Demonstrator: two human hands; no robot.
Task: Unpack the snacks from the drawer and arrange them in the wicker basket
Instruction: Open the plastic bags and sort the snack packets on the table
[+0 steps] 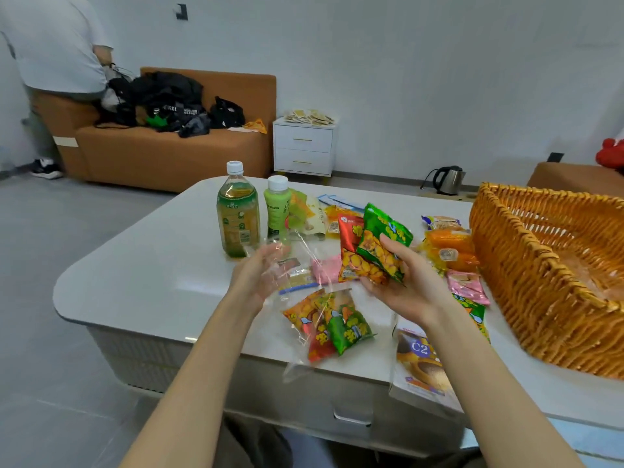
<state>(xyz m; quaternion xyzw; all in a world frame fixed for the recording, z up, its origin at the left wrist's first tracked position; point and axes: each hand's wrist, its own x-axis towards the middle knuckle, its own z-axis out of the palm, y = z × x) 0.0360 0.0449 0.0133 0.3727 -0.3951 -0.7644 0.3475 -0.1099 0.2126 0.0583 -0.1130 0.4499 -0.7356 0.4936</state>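
While the bench carries loose snacks beside the wicker basket, which looks unfilled, the left hand lifts the clear bag. Its grip seems pinched on blurred film, freeing the contents. The right hand has its grip clamped on two snack packets, ready for the basket.

Bare tabletop out left, a free run up to two upright bottles at the back. Centre's jammed: the clear bag, held by the left hand, trails to the front edge, with a box beside it. The right hand, gripping two snack packs, has orange packets and pink packets lying between it and the wicker basket's tall wall. The basket mouth is open on top.
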